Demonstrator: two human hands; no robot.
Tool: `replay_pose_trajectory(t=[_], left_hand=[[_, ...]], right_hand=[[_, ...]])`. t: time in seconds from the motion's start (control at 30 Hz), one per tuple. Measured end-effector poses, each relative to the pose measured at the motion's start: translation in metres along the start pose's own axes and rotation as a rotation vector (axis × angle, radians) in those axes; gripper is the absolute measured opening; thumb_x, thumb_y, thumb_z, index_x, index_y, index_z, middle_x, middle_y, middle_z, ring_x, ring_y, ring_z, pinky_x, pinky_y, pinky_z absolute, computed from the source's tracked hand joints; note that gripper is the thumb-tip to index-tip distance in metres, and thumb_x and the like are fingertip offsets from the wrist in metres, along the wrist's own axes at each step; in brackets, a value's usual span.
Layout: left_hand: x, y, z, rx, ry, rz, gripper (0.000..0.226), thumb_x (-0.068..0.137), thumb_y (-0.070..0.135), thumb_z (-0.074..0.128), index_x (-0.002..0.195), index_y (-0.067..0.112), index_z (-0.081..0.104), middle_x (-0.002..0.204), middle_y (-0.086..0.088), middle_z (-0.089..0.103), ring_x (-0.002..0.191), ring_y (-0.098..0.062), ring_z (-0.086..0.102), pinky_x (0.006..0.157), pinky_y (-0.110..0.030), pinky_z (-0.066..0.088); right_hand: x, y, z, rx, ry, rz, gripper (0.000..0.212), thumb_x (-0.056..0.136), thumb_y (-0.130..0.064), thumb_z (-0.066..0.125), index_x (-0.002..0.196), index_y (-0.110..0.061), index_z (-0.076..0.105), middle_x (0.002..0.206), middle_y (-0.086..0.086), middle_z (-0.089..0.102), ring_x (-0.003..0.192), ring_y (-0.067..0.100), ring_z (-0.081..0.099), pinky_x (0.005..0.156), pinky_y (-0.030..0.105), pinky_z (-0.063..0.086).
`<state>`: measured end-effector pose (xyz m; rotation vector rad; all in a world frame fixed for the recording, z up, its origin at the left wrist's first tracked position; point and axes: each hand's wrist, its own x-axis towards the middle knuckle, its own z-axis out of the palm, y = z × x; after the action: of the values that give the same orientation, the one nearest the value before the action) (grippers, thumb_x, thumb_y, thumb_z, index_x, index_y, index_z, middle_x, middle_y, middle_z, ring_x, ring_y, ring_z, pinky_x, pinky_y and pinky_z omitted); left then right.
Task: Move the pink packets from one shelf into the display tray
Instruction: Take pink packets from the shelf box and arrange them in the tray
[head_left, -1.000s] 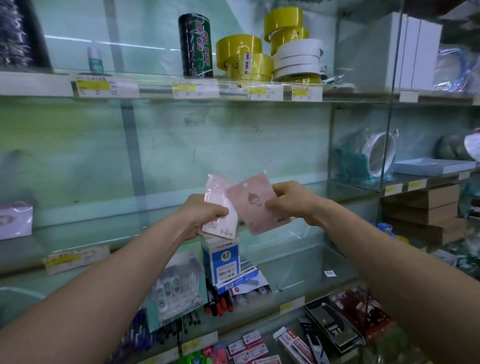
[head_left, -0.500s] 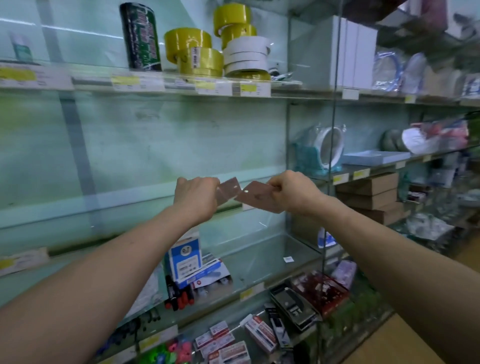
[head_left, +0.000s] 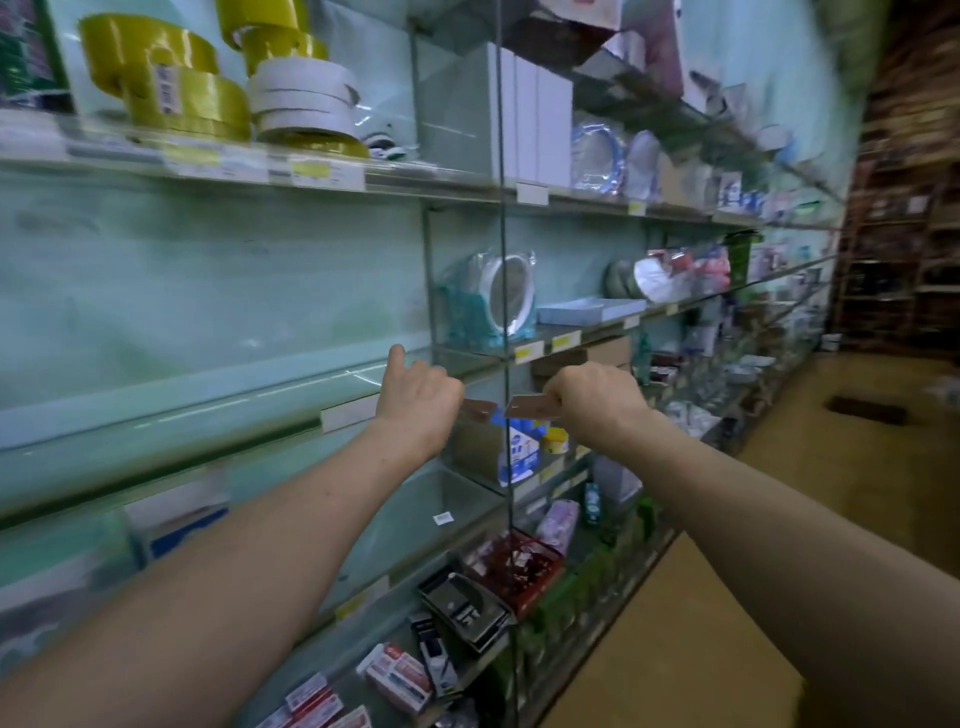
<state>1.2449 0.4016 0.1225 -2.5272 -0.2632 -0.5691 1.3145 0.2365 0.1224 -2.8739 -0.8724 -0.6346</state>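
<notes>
As both arms stretch forward, left hand (head_left: 421, 400) fingers clamp one pink packet (head_left: 479, 410), right hand (head_left: 597, 397) fingers pinch a second packet (head_left: 530, 406) just beside.

Open room lies over the long glass shelf (head_left: 182, 402) at 9 o'clock and above the aisle floor (head_left: 727, 571) at 4 o'clock. An upright glass divider (head_left: 502, 228) runs from 12 to 6; tape rolls (head_left: 182, 88) crowd 11 o'clock, a round mirror (head_left: 514, 296) 1 o'clock.

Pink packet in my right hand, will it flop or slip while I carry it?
The pink packet juts flat from the right hand without drooping, so probably fairly stiff. It looks thin and is pinched at one end only, so likely very light. Held that way, it might slide out.
</notes>
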Motion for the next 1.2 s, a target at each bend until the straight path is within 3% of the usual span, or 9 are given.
replay_pose_trajectory(t=[0.23,0.37,0.6,0.7,0.9,1.03,1.2], left_hand=[[0.054,0.067,0.011,-0.019,0.023,0.092,0.025,0.091,0.011,0.049,0.106,0.024,0.064,0.11,-0.002,0.064,0.111,-0.024,0.053,0.109,-0.047,0.019],[0.088,0.103,0.024,-0.028,0.057,0.151,0.027,0.094,0.011,0.045,0.11,0.022,0.064,0.112,-0.003,0.062,0.115,-0.024,0.051,0.112,-0.047,0.016],[0.159,0.156,0.05,-0.096,0.092,0.191,0.024,0.09,0.01,0.052,0.108,0.021,0.064,0.108,-0.003,0.061,0.111,-0.026,0.051,0.113,-0.05,0.014],[0.191,0.173,0.061,-0.104,0.113,0.199,0.024,0.093,0.013,0.049,0.109,0.021,0.065,0.11,-0.003,0.061,0.111,-0.025,0.05,0.11,-0.049,0.018],[0.247,0.201,0.083,-0.2,0.103,0.195,0.023,0.095,0.019,0.05,0.113,0.021,0.065,0.114,-0.005,0.053,0.111,-0.025,0.047,0.091,-0.039,0.038],[0.271,0.212,0.087,-0.204,0.094,0.173,0.026,0.095,0.017,0.049,0.117,0.021,0.064,0.118,-0.006,0.051,0.115,-0.026,0.046,0.094,-0.041,0.036],[0.302,0.225,0.092,-0.184,0.092,0.128,0.024,0.092,0.018,0.055,0.114,0.022,0.065,0.116,-0.006,0.053,0.115,-0.027,0.046,0.1,-0.047,0.031]], right_hand=[[0.001,0.061,0.016,-0.113,-0.039,0.101,0.031,0.09,-0.004,0.049,0.114,-0.014,0.066,0.114,0.011,0.065,0.107,0.03,0.061,0.076,0.033,0.044],[0.011,0.1,0.03,-0.18,-0.056,0.135,0.033,0.091,0.002,0.045,0.116,-0.01,0.063,0.112,0.011,0.065,0.105,0.03,0.062,0.072,0.034,0.042],[0.056,0.161,0.066,-0.275,-0.05,0.16,0.035,0.087,0.001,0.054,0.116,-0.016,0.064,0.104,0.005,0.068,0.095,0.025,0.065,0.077,0.035,0.053],[0.076,0.184,0.076,-0.288,-0.039,0.143,0.037,0.09,-0.001,0.052,0.12,-0.019,0.062,0.107,0.005,0.067,0.098,0.026,0.064,0.079,0.034,0.052],[0.108,0.22,0.097,-0.299,0.001,0.139,0.037,0.09,0.001,0.05,0.12,-0.018,0.061,0.105,0.004,0.068,0.096,0.024,0.064,0.077,0.033,0.05],[0.126,0.243,0.109,-0.263,0.066,0.147,0.038,0.092,-0.001,0.049,0.124,-0.018,0.059,0.108,0.003,0.068,0.099,0.023,0.063,0.087,0.033,0.046],[0.153,0.272,0.137,-0.239,0.121,0.132,0.031,0.09,-0.004,0.053,0.115,-0.019,0.063,0.111,0.002,0.068,0.103,0.024,0.063,0.092,0.034,0.045]])
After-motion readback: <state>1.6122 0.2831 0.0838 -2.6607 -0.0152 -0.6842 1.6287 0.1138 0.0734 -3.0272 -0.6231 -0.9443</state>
